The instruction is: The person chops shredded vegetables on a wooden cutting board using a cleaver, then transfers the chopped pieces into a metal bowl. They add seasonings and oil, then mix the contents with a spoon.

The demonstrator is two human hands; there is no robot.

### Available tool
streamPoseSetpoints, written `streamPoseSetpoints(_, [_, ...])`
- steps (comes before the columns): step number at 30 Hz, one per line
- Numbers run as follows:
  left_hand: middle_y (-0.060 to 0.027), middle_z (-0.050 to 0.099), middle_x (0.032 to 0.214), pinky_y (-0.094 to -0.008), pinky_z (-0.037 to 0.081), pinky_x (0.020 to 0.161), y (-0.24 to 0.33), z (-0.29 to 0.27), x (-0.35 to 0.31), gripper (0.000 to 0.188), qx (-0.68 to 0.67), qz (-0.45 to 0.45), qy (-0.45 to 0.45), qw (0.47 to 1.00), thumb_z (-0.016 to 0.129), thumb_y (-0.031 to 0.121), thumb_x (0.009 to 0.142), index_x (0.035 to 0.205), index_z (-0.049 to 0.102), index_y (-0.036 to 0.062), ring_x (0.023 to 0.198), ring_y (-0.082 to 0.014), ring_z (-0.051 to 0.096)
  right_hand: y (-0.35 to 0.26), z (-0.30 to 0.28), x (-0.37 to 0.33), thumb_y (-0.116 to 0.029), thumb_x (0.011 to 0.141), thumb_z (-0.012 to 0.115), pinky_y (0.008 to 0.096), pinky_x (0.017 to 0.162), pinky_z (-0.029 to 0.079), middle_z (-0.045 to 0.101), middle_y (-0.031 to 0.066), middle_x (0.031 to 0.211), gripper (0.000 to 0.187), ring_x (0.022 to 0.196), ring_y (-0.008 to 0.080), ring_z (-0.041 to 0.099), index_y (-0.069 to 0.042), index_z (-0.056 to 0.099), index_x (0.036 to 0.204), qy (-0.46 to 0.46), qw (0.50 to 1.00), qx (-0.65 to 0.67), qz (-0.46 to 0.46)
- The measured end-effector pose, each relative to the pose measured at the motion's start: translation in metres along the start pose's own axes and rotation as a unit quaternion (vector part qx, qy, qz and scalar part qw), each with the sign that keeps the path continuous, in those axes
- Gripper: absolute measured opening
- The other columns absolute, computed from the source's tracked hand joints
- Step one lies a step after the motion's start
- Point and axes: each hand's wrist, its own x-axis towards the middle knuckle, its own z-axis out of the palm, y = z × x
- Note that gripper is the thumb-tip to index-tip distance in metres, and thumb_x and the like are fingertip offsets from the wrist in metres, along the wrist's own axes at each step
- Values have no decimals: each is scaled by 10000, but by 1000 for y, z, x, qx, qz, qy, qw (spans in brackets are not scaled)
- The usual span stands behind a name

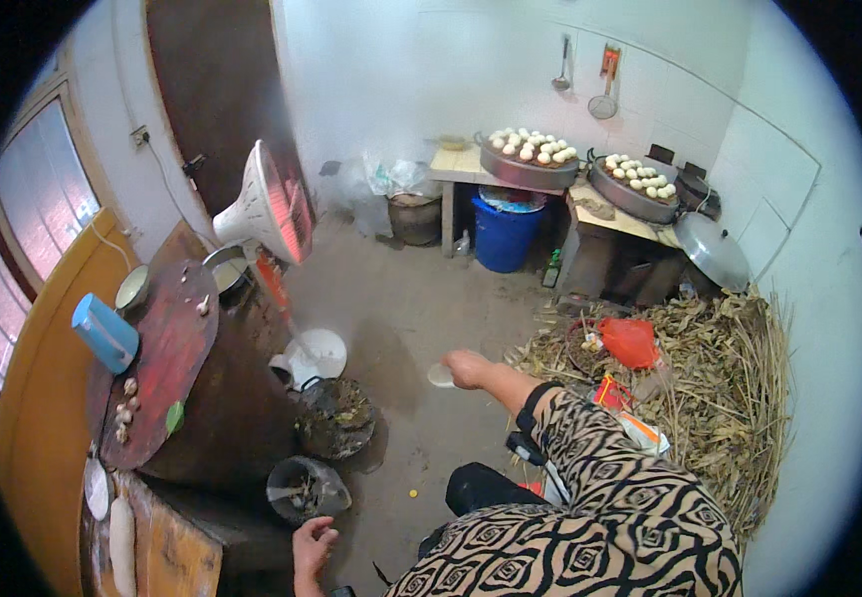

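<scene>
My right hand (pixel 468 369) is stretched out ahead above the floor, its fingers closed on the edge of a small round white thing (pixel 440 375), flat or shallow; its exact kind is unclear. At the lower left, my left hand (pixel 315 550) hangs with loosely bent fingers and nothing visible in it. Nearest to it is a dark bucket (pixel 308 490) with scraps inside. Left of that hand, a long pale roll of dough (pixel 122 547) lies on a wooden board (pixel 167 532).
Two round steamers (pixel 529 175) (pixel 633 204) bear pale balls at the back. A blue bucket (pixel 504 235) stands below. Dry stalks (pixel 730 378) cover the right floor. On the left are a fan (pixel 267 204), a blue jug (pixel 106 335) and a reddish board (pixel 167 363).
</scene>
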Motion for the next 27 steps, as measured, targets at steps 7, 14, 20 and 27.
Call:
streamPoseSetpoints(7, [-92,678,1047,-287,508,671,72,21,92,54,-321,-33,19,946,600,30,845,841,653,23,759,-131,609,42,-65,62,1,735,579,422,758,516,677,175,973,293,882,319,654,-48,654,1014,5,906,418,-58])
streamPoseSetpoints(14, [-73,675,1028,-303,499,721,187,78,223,239,-159,-20,-129,979,644,276,875,850,693,43,827,-149,619,169,-97,98,13,760,548,378,694,511,686,45,881,253,848,214,654,-45,658,981,153,935,317,-50])
streamPoseSetpoints(20, [-26,658,831,-243,445,633,323,212,359,274,66,149,-235,958,669,277,864,906,691,7,731,-80,565,291,-91,122,28,841,564,328,748,553,664,106,972,266,850,233,667,-36,604,1096,102,904,411,55])
streamPoseSetpoints(27, [-28,652,773,-288,486,682,424,357,456,306,160,77,-324,929,682,295,853,965,702,11,743,-119,591,393,-99,163,20,766,561,351,709,547,685,147,912,338,828,234,683,9,611,1100,256,798,494,230])
